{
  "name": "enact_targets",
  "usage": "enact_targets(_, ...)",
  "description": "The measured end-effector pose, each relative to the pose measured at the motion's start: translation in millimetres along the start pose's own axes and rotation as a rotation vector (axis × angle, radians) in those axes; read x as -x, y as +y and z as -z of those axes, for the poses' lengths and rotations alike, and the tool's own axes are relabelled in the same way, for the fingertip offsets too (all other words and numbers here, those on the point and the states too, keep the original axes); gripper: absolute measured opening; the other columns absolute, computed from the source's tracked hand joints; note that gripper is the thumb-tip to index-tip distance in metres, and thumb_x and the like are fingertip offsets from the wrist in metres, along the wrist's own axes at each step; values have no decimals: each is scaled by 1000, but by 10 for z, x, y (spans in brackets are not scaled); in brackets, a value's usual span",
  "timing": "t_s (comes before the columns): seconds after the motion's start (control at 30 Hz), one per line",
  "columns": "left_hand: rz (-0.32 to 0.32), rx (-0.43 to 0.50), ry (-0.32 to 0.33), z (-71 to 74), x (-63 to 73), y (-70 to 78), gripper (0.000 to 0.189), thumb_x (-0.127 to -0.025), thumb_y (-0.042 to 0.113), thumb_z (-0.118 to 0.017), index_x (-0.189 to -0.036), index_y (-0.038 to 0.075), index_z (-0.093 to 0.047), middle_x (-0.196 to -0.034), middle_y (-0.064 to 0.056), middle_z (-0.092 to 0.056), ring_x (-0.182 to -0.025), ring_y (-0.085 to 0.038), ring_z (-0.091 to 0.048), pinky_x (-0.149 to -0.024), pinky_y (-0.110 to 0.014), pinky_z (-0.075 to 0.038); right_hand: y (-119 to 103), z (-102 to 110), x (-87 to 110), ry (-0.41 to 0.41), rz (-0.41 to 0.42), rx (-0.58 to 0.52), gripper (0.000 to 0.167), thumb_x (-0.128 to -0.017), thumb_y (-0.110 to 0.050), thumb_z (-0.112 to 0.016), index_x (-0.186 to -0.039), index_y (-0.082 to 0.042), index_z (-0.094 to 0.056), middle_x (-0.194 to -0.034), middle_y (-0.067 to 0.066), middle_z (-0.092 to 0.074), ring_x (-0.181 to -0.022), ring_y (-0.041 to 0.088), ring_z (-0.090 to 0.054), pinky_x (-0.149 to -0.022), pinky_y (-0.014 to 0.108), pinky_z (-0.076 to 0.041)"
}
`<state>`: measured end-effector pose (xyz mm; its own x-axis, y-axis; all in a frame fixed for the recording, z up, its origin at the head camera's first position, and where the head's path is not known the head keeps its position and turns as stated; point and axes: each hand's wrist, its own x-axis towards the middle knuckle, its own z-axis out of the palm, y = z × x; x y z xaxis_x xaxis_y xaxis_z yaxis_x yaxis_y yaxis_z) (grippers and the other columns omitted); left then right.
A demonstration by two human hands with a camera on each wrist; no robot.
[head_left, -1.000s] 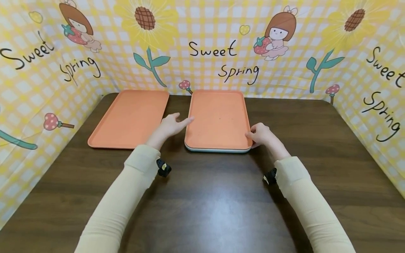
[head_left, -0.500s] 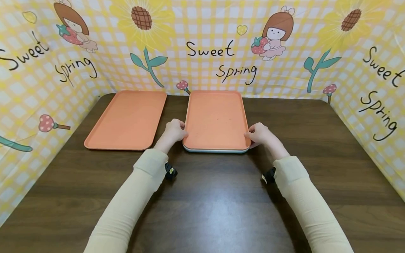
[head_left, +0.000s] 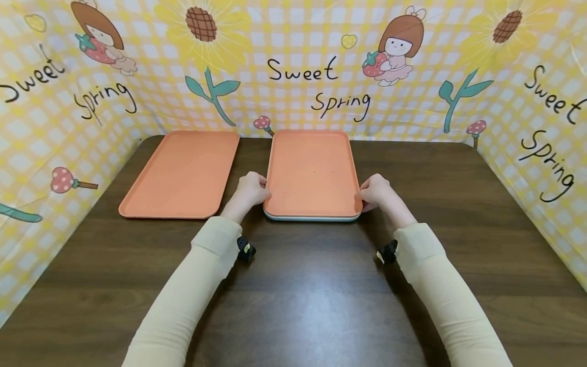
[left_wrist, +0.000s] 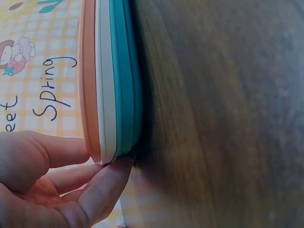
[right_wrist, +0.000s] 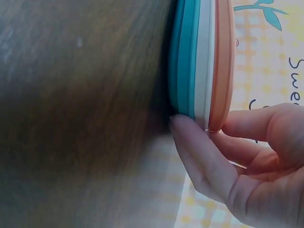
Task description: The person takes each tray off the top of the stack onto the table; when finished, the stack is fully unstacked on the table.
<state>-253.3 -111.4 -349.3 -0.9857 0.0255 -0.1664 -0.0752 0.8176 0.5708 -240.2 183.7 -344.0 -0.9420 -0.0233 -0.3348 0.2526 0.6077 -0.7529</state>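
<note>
Pinching a tray stack (head_left: 313, 173), left hand (head_left: 251, 189) and right hand (head_left: 378, 191) alike, checked cloth (head_left: 293, 30) reading "Sweet Spring"

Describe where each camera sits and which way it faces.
Head: on the head, facing forward and down at the tray stack and separate orange tray; left hand, right hand and sleeves show.
Left wrist: worn there, facing the stack's edge; left hand shows.
Right wrist: worn there, facing that edge's other end; right hand shows.
Both wrist views share the orange, white and teal layers.

On the table (head_left: 312, 285) — 1 tray (head_left: 183, 175) lies left of stacked trays (head_left: 313, 171).
</note>
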Motion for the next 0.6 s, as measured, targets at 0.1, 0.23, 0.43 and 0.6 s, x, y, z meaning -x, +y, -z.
enact_targets(0.1,3,-2,-6,-4,-7,4,40,-78,9,-59,-116,0,-63,-108,-14,-69,-104,-27,-61,-89,-35,-49,-4,-2,-8,11,1,22,12,-78,3,-57,-69,7,-65,-48,1,-56,-43,9,-60,-57,30,-57)
enact_targets(0.23,5,-11,-5,15,0,-4,40,-78,9,-60,-116,-1,-63,-107,-14,-69,-103,-27,-61,-88,-35,-49,-31,-16,-20,19,2,55,16,-77,2,-56,-64,4,-64,-46,0,-57,-42,9,-60,-56,30,-56)
enact_targets(0.43,32,-20,-37,86,16,-30,40,-80,7,-56,-119,0,-62,-111,-15,-66,-99,-27,-57,-81,-33,-48,-65,-58,-25,-6,3,29,12,-79,2,-57,-74,9,-66,-51,2,-58,-46,10,-61,-58,31,-57)
enact_targets(0.6,33,-39,-34,139,31,-109,42,-79,7,-55,-120,-1,-61,-113,-16,-65,-97,-26,-56,-78,-31,-47,-119,-138,-37,-17,5,48,12,-80,1,-58,-79,11,-66,-52,2,-58,-46,10,-61,-60,33,-57)
